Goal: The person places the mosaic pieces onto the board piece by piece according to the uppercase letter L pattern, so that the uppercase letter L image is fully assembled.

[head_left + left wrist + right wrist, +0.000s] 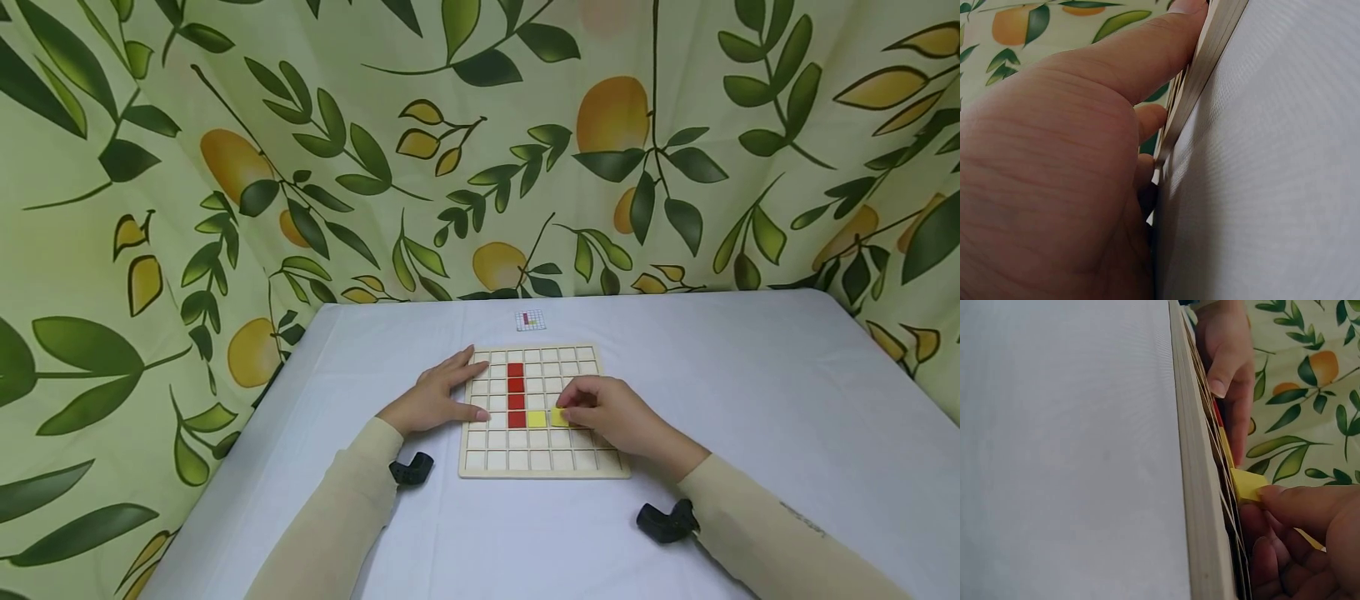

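Note:
A wooden grid board lies flat on the white table. Several red square tiles fill cells in one column, and a yellow tile sits right of the lowest red one. My right hand pinches another yellow square tile between thumb and fingers; in the right wrist view it is tilted at the board's surface. A further yellow edge shows among the curled fingers, mostly hidden. My left hand rests on the board's left edge, thumb and fingers extended.
Behind the board lies a small printed card with a red and yellow grid pattern. A leaf-and-fruit patterned curtain hangs along the table's back and left sides. Black wrist devices sit at both sleeves.

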The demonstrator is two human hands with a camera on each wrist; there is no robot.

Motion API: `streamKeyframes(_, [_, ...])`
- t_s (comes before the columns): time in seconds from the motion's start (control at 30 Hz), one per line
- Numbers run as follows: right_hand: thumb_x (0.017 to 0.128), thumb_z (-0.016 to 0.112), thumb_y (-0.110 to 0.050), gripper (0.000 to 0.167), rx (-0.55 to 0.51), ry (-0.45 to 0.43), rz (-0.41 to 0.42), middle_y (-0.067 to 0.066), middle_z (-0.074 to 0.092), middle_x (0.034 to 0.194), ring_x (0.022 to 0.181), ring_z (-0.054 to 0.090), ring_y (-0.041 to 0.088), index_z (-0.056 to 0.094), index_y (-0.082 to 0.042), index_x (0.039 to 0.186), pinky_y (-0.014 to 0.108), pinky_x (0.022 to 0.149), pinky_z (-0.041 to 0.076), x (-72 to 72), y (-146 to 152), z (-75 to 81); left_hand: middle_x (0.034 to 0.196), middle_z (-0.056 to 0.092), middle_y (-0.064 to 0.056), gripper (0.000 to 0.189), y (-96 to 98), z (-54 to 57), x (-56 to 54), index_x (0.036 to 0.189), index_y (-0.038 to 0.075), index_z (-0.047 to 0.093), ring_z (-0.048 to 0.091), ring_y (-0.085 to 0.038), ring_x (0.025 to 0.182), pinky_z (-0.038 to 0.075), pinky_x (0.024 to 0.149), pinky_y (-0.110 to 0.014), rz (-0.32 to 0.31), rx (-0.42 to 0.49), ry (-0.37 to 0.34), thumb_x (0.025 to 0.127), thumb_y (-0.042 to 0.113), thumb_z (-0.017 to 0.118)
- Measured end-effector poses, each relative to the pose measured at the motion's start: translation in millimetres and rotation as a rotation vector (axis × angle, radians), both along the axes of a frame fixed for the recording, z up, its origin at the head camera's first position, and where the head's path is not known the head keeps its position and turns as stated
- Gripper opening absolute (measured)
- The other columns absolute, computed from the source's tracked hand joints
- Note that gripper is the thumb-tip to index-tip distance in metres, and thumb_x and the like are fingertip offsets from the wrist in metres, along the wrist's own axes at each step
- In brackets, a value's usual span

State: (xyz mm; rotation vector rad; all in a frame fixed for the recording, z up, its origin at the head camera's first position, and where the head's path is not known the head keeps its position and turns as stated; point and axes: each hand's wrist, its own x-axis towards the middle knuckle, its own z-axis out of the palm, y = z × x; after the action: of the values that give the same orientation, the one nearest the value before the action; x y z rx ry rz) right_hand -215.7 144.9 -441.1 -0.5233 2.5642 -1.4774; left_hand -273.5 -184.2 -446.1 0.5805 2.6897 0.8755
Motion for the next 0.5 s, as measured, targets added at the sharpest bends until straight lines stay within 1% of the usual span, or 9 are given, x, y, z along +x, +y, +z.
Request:
streamKeyframes(0.1, [0.1,0.079,-0.004,0.008,0.006,-0.007,-0.009,-0.001,0.07,0.094,0.09,0.062,0.023,0.076,-0.012,0.098,0.03,0.078,0.054,-2.0,-0.7,-2.2,0.181,0.014,0.009,0.098,0.6,0.0,-0.1,0.168,0.034,0.046,0.009,-0.025,0.166,0.013,0.126,-0.066,0.002,0.001,0.002,0.085,0.062,0.088])
streamKeyframes(0.2, [0.1,0.079,-0.004,0.009,0.005,-0.009,-0.002,-0.001,0.07,0.095,0.09,0.062,0.023,0.077,-0.012,0.098,0.03,0.078,0.053,-2.9,-1.4,-3.4,0.181,0.015,0.01,0.097,1.1,0.5,0.2,0.168,0.033,0.047,0.009,-0.026,0.166,0.014,0.126,-0.066,0.008,0.004,0.001,0.085,0.062,0.088])
streamKeyframes(0.37, [0.1,0.078,-0.003,0.009,0.021,0.012,0.018,0.0,0.067,0.098,0.091,0.06,0.022,0.077,-0.012,0.1,0.031,0.077,0.051,-1.0,-1.6,-2.4,0.181,0.014,0.011,0.097,1.6,1.3,1.2,0.168,0.034,0.046,0.008,-0.026,0.166,0.014,0.126,-0.067,0.015,0.0,-0.01,0.084,0.062,0.088])
streamKeyframes(0.5, [0.1,0.079,-0.006,0.006,0.056,0.042,0.034,-0.001,0.065,0.106,0.099,0.059,0.022,0.08,-0.011,0.102,0.037,0.086,0.05,1.2,-0.9,-0.4,0.181,0.014,0.011,0.098,2.1,0.7,1.0,0.168,0.035,0.046,0.008,-0.027,0.166,0.015,0.125,-0.068,0.016,0.003,-0.014,0.084,0.063,0.088])
